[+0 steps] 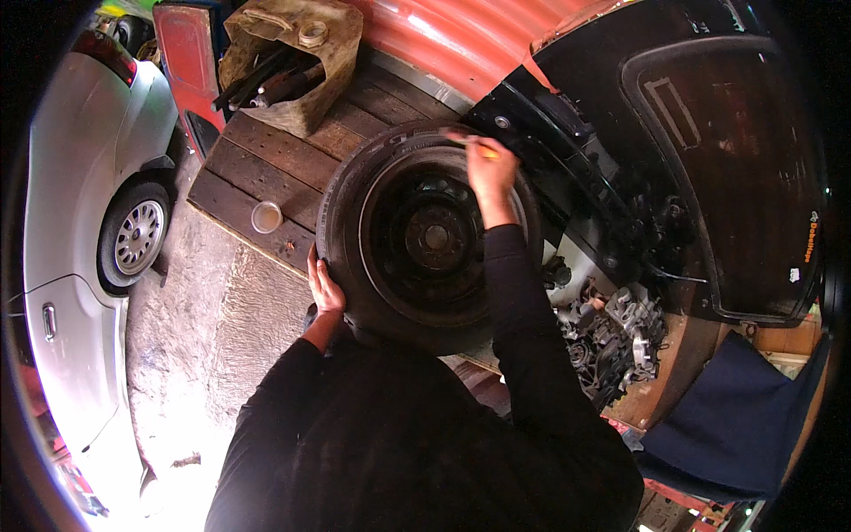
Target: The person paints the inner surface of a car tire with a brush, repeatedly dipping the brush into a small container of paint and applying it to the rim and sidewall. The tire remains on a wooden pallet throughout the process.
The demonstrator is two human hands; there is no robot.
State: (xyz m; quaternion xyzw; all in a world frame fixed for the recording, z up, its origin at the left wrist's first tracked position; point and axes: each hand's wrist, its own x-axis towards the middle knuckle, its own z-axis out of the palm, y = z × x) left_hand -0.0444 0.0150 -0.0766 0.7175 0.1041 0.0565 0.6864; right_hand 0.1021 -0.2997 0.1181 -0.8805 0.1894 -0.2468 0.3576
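Observation:
A black car tire (350, 297) on a dark steel wheel rim (434, 235) lies on its side at the edge of a wooden plank bench. My left hand (327, 285) rests against the tire's left outer side, fingers stretched out and pressing flat on the rubber. My right hand (492, 170) is over the far part of the tire. It is closed around a small brush (488, 153) with a yellow handle, its reddish end blurred and touching or just above the sidewall. A clear cup (266, 217) with some cloudy liquid stands left of the tire.
A cut-open plastic jug (332, 102) with dark tools stands at the back of the planks (266, 160). A black car tailgate (620, 89) leans at the right. Metal engine parts (625, 324) and a dark blue cloth (731, 417) lie below it. A silver car (80, 186) stands at the left.

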